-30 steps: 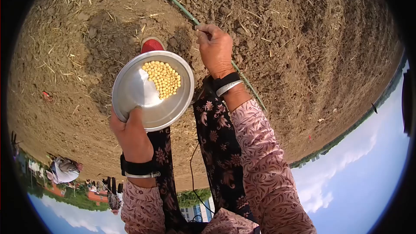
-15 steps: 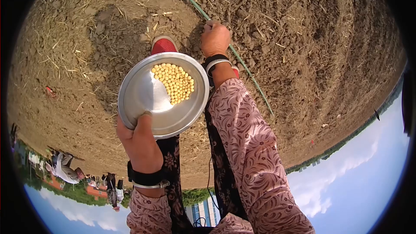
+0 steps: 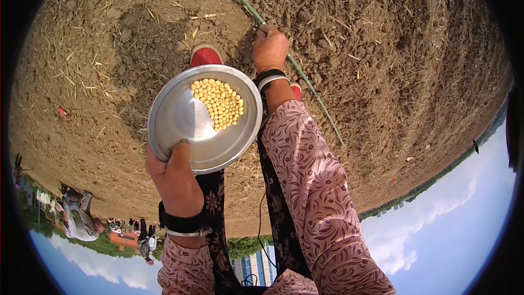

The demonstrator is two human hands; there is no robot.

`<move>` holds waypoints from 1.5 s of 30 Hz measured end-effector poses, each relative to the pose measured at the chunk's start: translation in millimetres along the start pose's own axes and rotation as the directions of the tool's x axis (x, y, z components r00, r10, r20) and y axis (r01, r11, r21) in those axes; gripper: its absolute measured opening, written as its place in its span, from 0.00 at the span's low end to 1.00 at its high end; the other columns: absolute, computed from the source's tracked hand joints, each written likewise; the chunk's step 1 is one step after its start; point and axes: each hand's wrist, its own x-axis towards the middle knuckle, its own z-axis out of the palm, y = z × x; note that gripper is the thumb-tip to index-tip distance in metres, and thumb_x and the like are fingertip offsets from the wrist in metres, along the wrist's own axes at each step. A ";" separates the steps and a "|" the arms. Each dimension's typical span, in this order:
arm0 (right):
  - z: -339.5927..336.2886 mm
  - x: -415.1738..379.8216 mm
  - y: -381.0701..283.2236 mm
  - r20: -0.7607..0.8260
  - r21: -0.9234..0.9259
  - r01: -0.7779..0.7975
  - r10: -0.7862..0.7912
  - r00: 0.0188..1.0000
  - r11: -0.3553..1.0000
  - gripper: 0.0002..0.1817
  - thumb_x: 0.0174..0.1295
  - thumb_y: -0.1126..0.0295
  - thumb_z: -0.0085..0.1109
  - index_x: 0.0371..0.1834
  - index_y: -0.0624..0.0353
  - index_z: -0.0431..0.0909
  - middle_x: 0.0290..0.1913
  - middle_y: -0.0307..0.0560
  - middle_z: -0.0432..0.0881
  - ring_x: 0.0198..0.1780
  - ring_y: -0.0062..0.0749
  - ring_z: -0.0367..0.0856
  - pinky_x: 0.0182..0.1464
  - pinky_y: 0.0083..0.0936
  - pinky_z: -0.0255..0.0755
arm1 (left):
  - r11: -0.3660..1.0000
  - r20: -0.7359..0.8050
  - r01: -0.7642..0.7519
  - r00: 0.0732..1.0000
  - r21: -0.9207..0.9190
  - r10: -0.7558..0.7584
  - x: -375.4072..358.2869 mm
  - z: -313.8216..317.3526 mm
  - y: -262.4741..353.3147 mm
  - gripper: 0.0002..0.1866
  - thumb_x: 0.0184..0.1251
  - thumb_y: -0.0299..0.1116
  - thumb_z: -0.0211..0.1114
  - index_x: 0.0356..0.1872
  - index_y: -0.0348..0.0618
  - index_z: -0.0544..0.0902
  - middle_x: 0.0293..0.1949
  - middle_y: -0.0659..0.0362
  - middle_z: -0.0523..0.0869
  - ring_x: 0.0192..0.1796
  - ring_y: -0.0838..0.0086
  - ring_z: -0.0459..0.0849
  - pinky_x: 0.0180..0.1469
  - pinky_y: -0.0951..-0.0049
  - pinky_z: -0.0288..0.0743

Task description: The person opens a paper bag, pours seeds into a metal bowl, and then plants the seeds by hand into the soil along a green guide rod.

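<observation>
My left hand (image 3: 177, 186) grips the near rim of a round metal plate (image 3: 169, 98), its thumb on the inside and its fingers hidden underneath. A cluster of yellow soybeans (image 3: 221, 106) rests in the plate toward the far right side. Closed around a long thin green rod (image 3: 311, 87) is my right hand (image 3: 271, 50), out beyond the plate's right edge. The rod runs diagonally over the soil, out of view at the top. The right fingertips are mostly hidden, so anything else in them cannot be seen.
Dry tilled soil (image 3: 371, 65) with scattered straw covers the ground. A red shoe (image 3: 206, 56) shows just past the plate, and part of another by my right wrist. Several people (image 3: 82, 216) are in the distance at lower left, near an orange building (image 3: 124, 239).
Both hands, the plate and the soybeans are almost unmoved, with only a slight shift of the view. The distant people at lower left have changed position a little.
</observation>
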 end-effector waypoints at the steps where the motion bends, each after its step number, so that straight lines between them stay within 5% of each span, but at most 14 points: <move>1: -0.8 -0.5 0.0 -0.001 0.003 -0.005 0.005 1.000 1.000 0.09 0.58 0.72 0.60 0.40 0.58 0.86 0.40 0.58 0.85 0.42 0.52 0.84 0.47 0.39 0.77 | 1.000 0.000 0.000 1.000 0.000 0.000 0.6 -0.5 -0.6 0.16 0.60 0.24 0.58 0.50 0.33 0.77 0.46 0.59 0.81 0.47 0.75 0.79 0.52 0.72 0.72; 5: -35.1 -8.9 -1.1 0.059 0.183 -0.021 0.010 0.998 0.983 0.07 0.58 0.72 0.62 0.38 0.60 0.85 0.37 0.57 0.85 0.36 0.47 0.85 0.43 0.34 0.77 | 1.000 0.022 0.016 1.000 -0.003 -0.016 -0.3 -0.6 -2.8 0.17 0.61 0.21 0.54 0.52 0.32 0.76 0.48 0.57 0.80 0.48 0.75 0.79 0.53 0.74 0.71; 9: -135.8 -45.3 -65.9 0.253 0.472 -0.025 -0.108 0.962 0.881 0.04 0.60 0.75 0.63 0.36 0.63 0.84 0.30 0.48 0.84 0.30 0.31 0.82 0.34 0.25 0.75 | 1.000 0.026 0.008 1.000 -0.007 -0.008 4.1 0.1 -7.3 0.20 0.60 0.17 0.50 0.54 0.32 0.75 0.49 0.56 0.80 0.49 0.74 0.78 0.55 0.75 0.70; 11: -166.5 -60.3 -79.8 0.181 0.448 0.324 -0.439 0.880 0.833 0.04 0.60 0.78 0.64 0.37 0.64 0.84 0.33 0.42 0.84 0.30 0.22 0.82 0.30 0.18 0.75 | 1.000 0.003 0.008 1.000 -0.022 -0.008 4.2 2.4 -8.7 0.19 0.60 0.18 0.53 0.54 0.32 0.75 0.49 0.57 0.80 0.49 0.75 0.79 0.54 0.73 0.71; 13: -187.0 -72.1 -104.6 0.235 0.387 0.532 -0.638 0.733 0.753 0.06 0.56 0.81 0.66 0.36 0.63 0.83 0.34 0.44 0.83 0.33 0.27 0.84 0.33 0.21 0.77 | 0.999 -0.016 0.000 1.000 -0.038 -0.001 5.3 4.8 -8.2 0.18 0.60 0.19 0.56 0.53 0.33 0.76 0.48 0.58 0.81 0.49 0.75 0.79 0.54 0.72 0.72; 15: -181.8 -83.9 -113.4 0.366 0.218 0.656 -0.683 0.632 0.723 0.11 0.52 0.79 0.65 0.40 0.59 0.80 0.33 0.46 0.81 0.32 0.37 0.84 0.33 0.27 0.78 | 0.995 -0.021 0.005 1.000 -0.098 -0.007 5.2 7.2 -7.5 0.17 0.59 0.18 0.56 0.52 0.34 0.76 0.47 0.59 0.81 0.49 0.76 0.79 0.53 0.72 0.72; 17: -175.5 -90.5 -125.5 0.485 -0.110 0.851 -0.720 0.496 0.513 0.08 0.51 0.74 0.63 0.35 0.59 0.79 0.29 0.44 0.78 0.29 0.34 0.83 0.30 0.25 0.78 | 0.995 -0.011 0.006 1.000 -0.095 -0.007 6.1 6.3 -5.9 0.17 0.59 0.18 0.56 0.51 0.34 0.76 0.46 0.59 0.81 0.47 0.76 0.79 0.52 0.72 0.72; 22: -141.1 -105.7 -123.3 0.505 -0.234 0.897 -0.741 0.442 0.376 0.06 0.48 0.72 0.60 0.28 0.59 0.75 0.24 0.41 0.74 0.25 0.29 0.81 0.24 0.24 0.76 | 0.994 0.012 0.041 0.999 -0.104 -0.040 7.7 -1.8 -4.5 0.19 0.60 0.18 0.52 0.53 0.31 0.75 0.46 0.57 0.81 0.45 0.77 0.79 0.50 0.76 0.72; 24: -136.1 -110.8 -125.3 0.517 -0.290 0.899 -0.737 0.436 0.328 0.05 0.47 0.73 0.60 0.25 0.58 0.73 0.23 0.41 0.73 0.24 0.28 0.80 0.22 0.24 0.75 | 0.999 -0.032 0.015 0.999 0.047 -0.013 10.6 -3.7 -4.9 0.18 0.62 0.19 0.52 0.54 0.32 0.75 0.45 0.57 0.81 0.44 0.78 0.78 0.49 0.76 0.72; 31: -144.2 -103.1 -141.8 0.604 -0.180 0.929 -0.709 0.363 0.323 0.04 0.50 0.73 0.60 0.28 0.59 0.75 0.25 0.43 0.74 0.24 0.32 0.81 0.24 0.26 0.76 | 0.996 -0.056 0.035 0.998 -0.081 -0.039 16.0 -2.5 7.7 0.17 0.58 0.19 0.57 0.50 0.34 0.77 0.43 0.60 0.81 0.43 0.76 0.79 0.48 0.74 0.71; 33: -157.4 -94.4 -151.6 0.609 -0.033 0.822 -0.641 0.467 0.568 0.05 0.54 0.74 0.61 0.34 0.60 0.77 0.29 0.46 0.78 0.28 0.38 0.83 0.27 0.30 0.77 | 0.983 -0.062 0.041 0.997 -0.179 -0.052 17.4 -4.5 11.5 0.18 0.58 0.20 0.56 0.52 0.33 0.77 0.45 0.58 0.81 0.46 0.75 0.79 0.51 0.73 0.71; 35: -154.3 -69.9 -148.7 0.400 0.233 0.656 -0.686 0.608 0.717 0.08 0.56 0.77 0.64 0.39 0.62 0.77 0.35 0.51 0.83 0.29 0.43 0.83 0.32 0.32 0.78 | 0.978 -0.074 0.042 0.996 -0.204 -0.058 19.2 -11.4 9.3 0.19 0.58 0.20 0.56 0.53 0.33 0.76 0.46 0.58 0.81 0.47 0.74 0.79 0.52 0.73 0.71; 39: -105.2 -14.7 -128.8 0.237 0.038 0.569 -0.561 0.793 0.821 0.05 0.60 0.70 0.61 0.34 0.60 0.78 0.32 0.53 0.81 0.32 0.51 0.82 0.34 0.40 0.76 | 0.973 -0.129 0.010 0.991 -0.229 -0.040 20.3 -10.8 17.2 0.20 0.56 0.19 0.55 0.53 0.32 0.76 0.48 0.58 0.82 0.48 0.74 0.79 0.54 0.71 0.71; 45: -11.1 33.0 -114.6 0.191 -0.180 0.509 -0.478 0.857 0.841 0.07 0.60 0.67 0.60 0.35 0.58 0.80 0.34 0.54 0.83 0.35 0.52 0.83 0.39 0.42 0.77 | 0.986 -0.022 -0.033 0.999 -0.163 0.030 15.6 -20.8 25.2 0.12 0.59 0.19 0.59 0.46 0.35 0.79 0.51 0.49 0.76 0.52 0.59 0.78 0.55 0.66 0.71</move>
